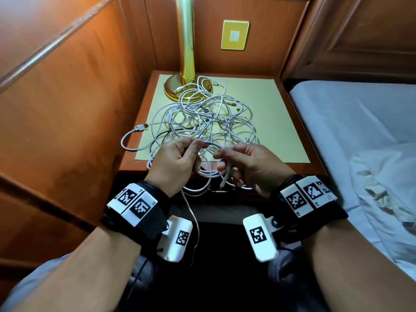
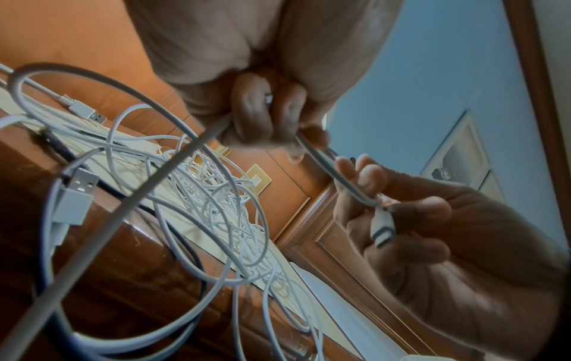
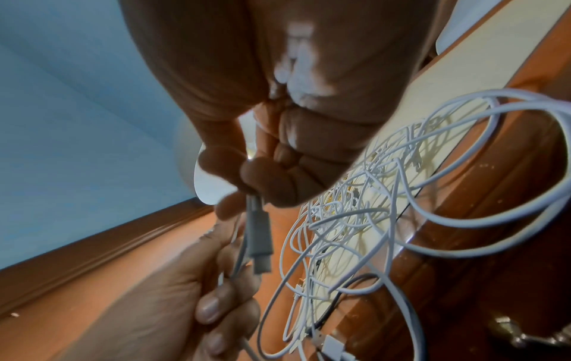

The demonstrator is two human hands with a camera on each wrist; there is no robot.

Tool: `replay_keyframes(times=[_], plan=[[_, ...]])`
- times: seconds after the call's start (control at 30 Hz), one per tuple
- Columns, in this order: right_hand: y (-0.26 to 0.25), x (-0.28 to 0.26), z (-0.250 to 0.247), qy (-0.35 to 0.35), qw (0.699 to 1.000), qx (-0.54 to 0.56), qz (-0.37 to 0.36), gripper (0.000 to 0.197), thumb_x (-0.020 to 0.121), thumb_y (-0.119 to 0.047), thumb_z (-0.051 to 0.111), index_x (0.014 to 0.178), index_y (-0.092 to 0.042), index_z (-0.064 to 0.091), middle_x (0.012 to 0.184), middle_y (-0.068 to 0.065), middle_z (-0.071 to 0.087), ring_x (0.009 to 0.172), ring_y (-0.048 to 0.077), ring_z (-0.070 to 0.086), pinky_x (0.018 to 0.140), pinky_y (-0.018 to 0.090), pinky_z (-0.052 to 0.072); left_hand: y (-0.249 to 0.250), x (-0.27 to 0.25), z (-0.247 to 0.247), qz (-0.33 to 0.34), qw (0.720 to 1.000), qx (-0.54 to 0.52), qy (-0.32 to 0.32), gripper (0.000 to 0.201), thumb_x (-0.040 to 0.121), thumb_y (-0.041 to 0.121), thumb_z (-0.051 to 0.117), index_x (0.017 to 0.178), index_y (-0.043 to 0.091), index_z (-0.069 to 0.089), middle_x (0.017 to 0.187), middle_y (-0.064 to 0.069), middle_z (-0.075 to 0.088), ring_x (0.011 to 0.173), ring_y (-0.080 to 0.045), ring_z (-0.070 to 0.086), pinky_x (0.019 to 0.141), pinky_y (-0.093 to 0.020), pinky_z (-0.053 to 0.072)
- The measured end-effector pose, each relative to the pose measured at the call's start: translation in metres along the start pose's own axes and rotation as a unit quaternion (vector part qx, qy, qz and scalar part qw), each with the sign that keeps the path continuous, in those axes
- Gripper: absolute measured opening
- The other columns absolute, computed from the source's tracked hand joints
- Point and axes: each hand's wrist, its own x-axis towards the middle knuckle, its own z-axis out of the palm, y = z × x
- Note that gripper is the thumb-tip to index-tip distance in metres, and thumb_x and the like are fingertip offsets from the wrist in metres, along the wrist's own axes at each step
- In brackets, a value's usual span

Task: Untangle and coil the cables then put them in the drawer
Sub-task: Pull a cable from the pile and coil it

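Note:
A tangle of white cables (image 1: 202, 118) lies on the nightstand's cream mat (image 1: 270, 122). Both hands are just in front of it, over the front edge. My left hand (image 1: 195, 145) pinches one white cable (image 1: 210, 144) between thumb and fingers, and its fingers (image 2: 265, 117) curl round the strand. My right hand (image 1: 219, 154) pinches the same cable a short way along, just above its small connector (image 3: 259, 241), which hangs free below the fingers. A loose length (image 1: 193, 221) trails from the left hand down to my lap. The drawer front (image 1: 225, 195) below shows a metal handle (image 3: 519, 334).
A brass lamp base (image 1: 177, 88) stands at the back left of the nightstand, touching the cables. A USB plug (image 1: 141, 127) pokes off the mat's left side. Wooden panels close in the left; a bed with white sheets (image 1: 349, 120) borders the right.

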Motion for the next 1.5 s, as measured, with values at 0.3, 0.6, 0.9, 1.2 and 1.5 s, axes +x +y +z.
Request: replay_keyframes(times=[0.3, 0.6, 0.9, 1.2, 1.5], plan=[[-0.003, -0.001, -0.007, -0.038, 0.999, 0.018, 0.024, 0.028, 0.102, -0.016, 0.047, 0.104, 0.003, 0.068, 0.077, 0.015, 0.070, 0.040, 0.012, 0.045, 0.038, 0.020, 0.035, -0.003, 0.000, -0.002, 0.045, 0.998, 0.044, 0.023, 0.019, 0.098, 0.034, 0.062, 0.113, 0.031, 0.073, 0.099, 0.008, 0.072, 0.064, 0.001, 0.058, 0.068, -0.028, 0.048], [-0.008, -0.001, -0.012, 0.081, 0.993, 0.074, -0.049, 0.027, 0.104, -0.012, 0.040, 0.094, 0.002, 0.061, 0.058, 0.008, 0.054, 0.031, 0.007, 0.035, 0.035, 0.018, 0.028, 0.006, 0.002, -0.024, 0.077, 0.994, 0.072, 0.005, 0.006, 0.086, 0.029, 0.070, 0.091, 0.024, 0.069, 0.086, 0.002, 0.067, 0.071, -0.029, 0.065, 0.067, -0.050, 0.059], [-0.003, 0.002, -0.025, 0.188, 0.971, -0.115, -0.091, 0.025, 0.101, -0.011, 0.050, 0.085, -0.007, 0.069, 0.090, 0.012, 0.075, 0.044, 0.019, 0.034, 0.037, 0.020, 0.028, 0.008, 0.000, -0.036, 0.096, 0.990, 0.098, -0.042, 0.014, 0.090, 0.009, 0.072, 0.095, 0.020, 0.077, 0.088, 0.015, 0.074, 0.077, -0.009, 0.068, 0.068, -0.027, 0.055], [0.002, -0.003, 0.009, -0.021, 0.987, -0.150, -0.053, 0.025, 0.103, -0.007, 0.045, 0.091, 0.003, 0.064, 0.075, 0.022, 0.065, 0.037, 0.012, 0.043, 0.036, 0.015, 0.031, 0.005, -0.006, -0.010, 0.158, 0.985, 0.071, -0.003, 0.021, 0.079, 0.015, 0.084, 0.090, 0.014, 0.066, 0.084, 0.004, 0.068, 0.058, -0.017, 0.061, 0.056, -0.019, 0.046], [-0.003, -0.002, 0.001, -0.041, 0.999, 0.020, -0.024, 0.024, 0.100, -0.019, 0.048, 0.081, -0.006, 0.055, 0.051, -0.001, 0.034, 0.034, 0.004, 0.027, 0.033, 0.014, 0.024, 0.010, -0.004, -0.024, 0.105, 0.985, 0.123, -0.064, 0.036, 0.092, 0.052, 0.063, 0.093, 0.018, 0.076, 0.066, 0.012, 0.067, 0.056, -0.007, 0.058, 0.055, -0.025, 0.045]])
